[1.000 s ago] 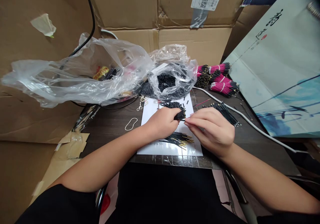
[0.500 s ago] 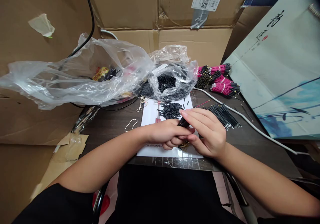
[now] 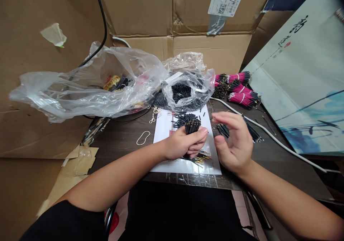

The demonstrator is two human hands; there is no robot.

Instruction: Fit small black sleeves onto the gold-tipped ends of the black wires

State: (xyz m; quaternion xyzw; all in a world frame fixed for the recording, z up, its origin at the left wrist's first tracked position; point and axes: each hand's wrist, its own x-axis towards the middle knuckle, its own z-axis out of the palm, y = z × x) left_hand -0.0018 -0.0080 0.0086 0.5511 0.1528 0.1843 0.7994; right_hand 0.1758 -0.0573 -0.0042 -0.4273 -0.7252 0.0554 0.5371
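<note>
My left hand is closed around a bundle of thin black wires, whose dark ends with brassy tips point up and away from me. Gold-tipped wire ends show below that fist, above the white sheet. To the right, my right hand is apart from the bundle, its fingers curved and spread from the thumb with nothing between them. Beyond the fist lies a loose pile of short black tubes on the sheet. Partly behind my right hand are more black wires with silvery ends.
An open plastic bag of black tubes stands behind the pile. Another clear bag spreads to the left. Pink wire bundles lie at the back right, near a white cable and a paper bag. A rubber band rests left.
My right hand has moved off the bundle to the right and opened. The bundle in my left hand now stands with its ends facing up. The view has shifted slightly.
</note>
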